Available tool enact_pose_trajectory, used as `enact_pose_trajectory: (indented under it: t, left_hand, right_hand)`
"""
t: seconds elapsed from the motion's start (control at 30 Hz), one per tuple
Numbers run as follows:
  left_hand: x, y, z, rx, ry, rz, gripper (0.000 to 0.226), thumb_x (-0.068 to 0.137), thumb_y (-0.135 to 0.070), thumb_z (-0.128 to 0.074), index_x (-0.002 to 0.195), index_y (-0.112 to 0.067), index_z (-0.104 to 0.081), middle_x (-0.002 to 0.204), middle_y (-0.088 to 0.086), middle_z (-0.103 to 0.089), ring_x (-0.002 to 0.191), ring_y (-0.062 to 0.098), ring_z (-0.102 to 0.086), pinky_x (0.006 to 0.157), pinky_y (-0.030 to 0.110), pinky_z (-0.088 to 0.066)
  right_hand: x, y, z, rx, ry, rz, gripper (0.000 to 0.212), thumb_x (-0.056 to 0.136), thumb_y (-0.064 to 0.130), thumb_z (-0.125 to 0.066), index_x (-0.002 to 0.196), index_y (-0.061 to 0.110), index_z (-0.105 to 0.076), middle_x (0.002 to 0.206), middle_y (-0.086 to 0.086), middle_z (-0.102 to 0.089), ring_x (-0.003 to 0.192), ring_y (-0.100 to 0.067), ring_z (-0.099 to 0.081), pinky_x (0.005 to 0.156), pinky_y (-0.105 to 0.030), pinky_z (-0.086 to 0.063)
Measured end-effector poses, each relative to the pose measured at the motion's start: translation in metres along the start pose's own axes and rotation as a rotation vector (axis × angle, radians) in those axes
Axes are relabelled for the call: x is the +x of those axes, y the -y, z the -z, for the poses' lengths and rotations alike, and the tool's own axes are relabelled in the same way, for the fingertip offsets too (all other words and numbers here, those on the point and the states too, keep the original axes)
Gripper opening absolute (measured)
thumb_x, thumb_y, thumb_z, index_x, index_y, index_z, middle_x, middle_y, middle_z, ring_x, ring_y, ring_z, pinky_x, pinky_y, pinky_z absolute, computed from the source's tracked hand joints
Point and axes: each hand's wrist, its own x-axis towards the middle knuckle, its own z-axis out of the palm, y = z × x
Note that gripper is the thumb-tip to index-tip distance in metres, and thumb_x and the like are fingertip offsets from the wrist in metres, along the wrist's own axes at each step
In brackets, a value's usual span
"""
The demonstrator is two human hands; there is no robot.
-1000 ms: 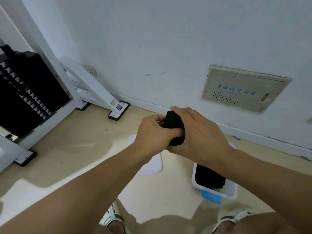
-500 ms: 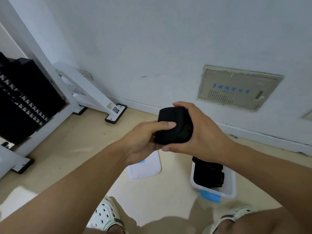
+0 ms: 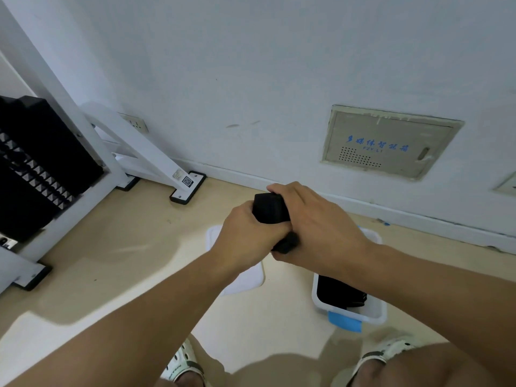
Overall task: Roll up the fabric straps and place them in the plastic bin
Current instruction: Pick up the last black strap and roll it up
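Both my hands hold a rolled black fabric strap [image 3: 270, 212] in the air in front of me. My left hand [image 3: 247, 234] grips its left side, and my right hand [image 3: 317, 224] wraps over its top and right side. A bit of the strap pokes out below my right palm. On the floor beneath my right forearm stands the white plastic bin [image 3: 374, 312] with a blue clip [image 3: 344, 325] on its near end. Dark rolled straps [image 3: 339, 293] lie inside it, partly hidden by my arm.
The bin's white lid [image 3: 245, 280] lies flat on the beige floor left of the bin. A white metal frame [image 3: 145, 152] with black feet and a black weight stack [image 3: 36, 169] stands at the left. The wall with a service panel [image 3: 388, 143] is straight ahead. My sandalled feet [image 3: 181, 367] are at the bottom.
The strap roll has been turned and pressed in between both hands; half a second ago its broad face showed, now my right hand covers more of it and both hands sit slightly lower.
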Motion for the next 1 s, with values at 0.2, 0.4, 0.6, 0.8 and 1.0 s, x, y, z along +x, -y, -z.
enact_pose_trajectory:
  t: [0.2, 0.4, 0.6, 0.8, 1.0]
  left_hand:
    - [-0.001, -0.003, 0.007, -0.053, 0.052, 0.055, 0.007, 0.076, -0.017, -0.076, 0.074, -0.016, -0.070, 0.062, -0.006, -0.069, 0.056, 0.003, -0.064, 0.052, 0.015, -0.048]
    - [0.000, -0.002, 0.016, -0.187, 0.214, 0.106, 0.024, 0.081, -0.027, -0.071, 0.101, -0.015, -0.075, 0.091, 0.005, -0.078, 0.085, 0.016, -0.074, 0.075, 0.029, -0.056]
    - [-0.007, -0.002, 0.003, -0.072, 0.105, 0.086, 0.015, 0.095, -0.018, -0.058, 0.106, -0.026, -0.063, 0.094, -0.007, -0.071, 0.090, 0.010, -0.065, 0.069, 0.022, -0.046]
    - [-0.005, 0.005, 0.000, -0.079, 0.025, -0.035, 0.014, 0.090, -0.015, -0.068, 0.102, -0.021, -0.068, 0.084, -0.009, -0.072, 0.067, -0.008, -0.064, 0.054, 0.006, -0.045]
    - [0.002, 0.006, 0.008, -0.155, 0.146, 0.035, 0.027, 0.084, -0.010, -0.071, 0.108, -0.023, -0.073, 0.099, -0.003, -0.079, 0.099, 0.016, -0.074, 0.090, 0.036, -0.059]
  right_hand:
    - [-0.001, 0.001, 0.002, 0.198, 0.075, -0.036, 0.102, 0.068, 0.050, -0.086, 0.150, 0.031, -0.028, 0.135, 0.017, -0.041, 0.118, 0.001, -0.044, 0.090, -0.022, -0.045]
    - [0.001, -0.002, 0.005, 0.229, 0.080, -0.102, 0.092, 0.066, 0.056, -0.085, 0.140, 0.038, -0.035, 0.130, 0.024, -0.046, 0.111, 0.003, -0.050, 0.088, -0.022, -0.047]
    - [0.005, 0.004, -0.012, -0.029, 0.012, -0.094, 0.069, 0.069, 0.041, -0.075, 0.131, 0.029, -0.047, 0.110, 0.011, -0.047, 0.102, -0.011, -0.052, 0.067, -0.025, -0.044]
    - [0.006, 0.001, -0.022, -0.233, -0.201, -0.007, 0.092, 0.054, 0.033, -0.081, 0.139, 0.012, -0.053, 0.109, -0.001, -0.057, 0.096, -0.020, -0.058, 0.063, -0.021, -0.040]
    - [0.003, 0.003, -0.018, -0.182, -0.240, -0.018, 0.086, 0.056, 0.037, -0.079, 0.134, 0.013, -0.053, 0.113, -0.001, -0.058, 0.097, -0.022, -0.059, 0.063, -0.026, -0.048]
